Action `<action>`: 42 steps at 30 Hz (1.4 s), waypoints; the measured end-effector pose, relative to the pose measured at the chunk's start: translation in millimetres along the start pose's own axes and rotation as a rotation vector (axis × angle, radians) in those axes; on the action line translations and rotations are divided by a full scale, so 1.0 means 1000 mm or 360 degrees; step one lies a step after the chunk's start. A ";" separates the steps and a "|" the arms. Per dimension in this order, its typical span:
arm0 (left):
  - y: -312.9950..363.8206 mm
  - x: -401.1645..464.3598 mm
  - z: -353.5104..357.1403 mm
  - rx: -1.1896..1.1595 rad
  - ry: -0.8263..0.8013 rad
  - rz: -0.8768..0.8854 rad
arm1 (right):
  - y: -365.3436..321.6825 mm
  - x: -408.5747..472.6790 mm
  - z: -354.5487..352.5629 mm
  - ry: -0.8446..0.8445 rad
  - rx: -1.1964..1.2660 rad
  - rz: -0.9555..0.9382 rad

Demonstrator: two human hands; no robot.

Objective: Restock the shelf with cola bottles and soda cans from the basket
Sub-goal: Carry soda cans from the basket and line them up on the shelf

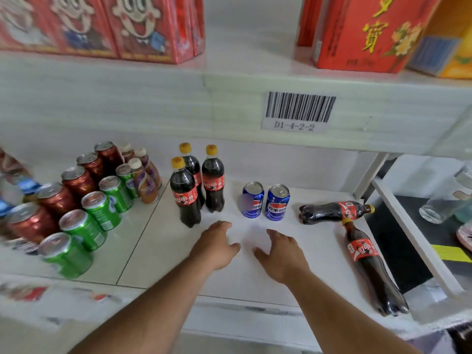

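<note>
Three cola bottles [187, 190] with yellow caps stand upright on the white shelf [163, 251]. Right of them stand two blue soda cans [265, 203]. At the shelf's right end two more cola bottles lie on their sides, one [334, 212] across the back and one [370, 267] pointing toward the front edge. My left hand [217, 247] and my right hand [281, 254] hover over the bare shelf in front of the blue cans, palms down, fingers spread, holding nothing. No basket is in view.
Rows of red cans [76, 178] and green cans [102, 208] plus small brown drink bottles [144, 180] fill the shelf's left part. Red cartons [143, 24] and an orange-red box [367, 31] sit on the upper shelf, whose edge carries a barcode label [298, 109]. Glassware [439, 208] stands at the right.
</note>
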State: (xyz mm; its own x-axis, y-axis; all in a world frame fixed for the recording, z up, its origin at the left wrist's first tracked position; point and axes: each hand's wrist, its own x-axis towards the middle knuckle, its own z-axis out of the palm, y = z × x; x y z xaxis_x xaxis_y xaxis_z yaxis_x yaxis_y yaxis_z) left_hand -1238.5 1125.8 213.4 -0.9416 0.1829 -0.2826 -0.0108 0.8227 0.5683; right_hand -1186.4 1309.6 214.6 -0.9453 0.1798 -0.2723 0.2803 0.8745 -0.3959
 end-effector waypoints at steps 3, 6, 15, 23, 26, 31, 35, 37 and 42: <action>-0.005 -0.031 -0.013 -0.0045 0.0125 -0.0056 | -0.021 -0.014 -0.004 0.0017 -0.0070 -0.0264; -0.012 -0.070 -0.022 -0.0064 0.0283 -0.0122 | -0.046 -0.035 -0.001 0.0015 -0.0130 -0.0608; -0.078 -0.228 -0.018 -0.0027 0.0655 -0.0736 | -0.093 -0.116 0.032 -0.0259 -0.0378 -0.1386; -0.122 -0.390 0.014 -0.0197 0.0891 -0.1374 | -0.138 -0.202 0.086 -0.0672 -0.0309 -0.1734; -0.134 -0.445 0.018 -0.0237 0.1001 -0.1530 | -0.167 -0.242 0.108 -0.0774 -0.0320 -0.1885; -0.159 -0.536 0.027 -0.0342 0.1203 -0.1772 | -0.210 -0.319 0.148 -0.0915 -0.0384 -0.2163; -0.183 -0.612 0.035 -0.0401 0.1332 -0.1969 | -0.245 -0.389 0.183 -0.1030 -0.0460 -0.2365; -0.198 -0.651 0.036 -0.0417 0.1379 -0.2061 | -0.264 -0.426 0.200 -0.1077 -0.0494 -0.2447; -0.240 -0.743 0.037 -0.0447 0.1526 -0.2202 | -0.306 -0.517 0.241 -0.1107 -0.0576 -0.2622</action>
State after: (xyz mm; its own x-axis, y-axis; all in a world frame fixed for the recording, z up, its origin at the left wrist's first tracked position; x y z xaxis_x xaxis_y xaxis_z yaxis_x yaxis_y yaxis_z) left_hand -523.8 812.6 258.2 -0.0279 -0.9845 -0.1732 -0.8888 -0.0548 0.4550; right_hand -743.4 840.6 264.8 0.0715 -0.9851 -0.1566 -0.8951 0.0059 -0.4458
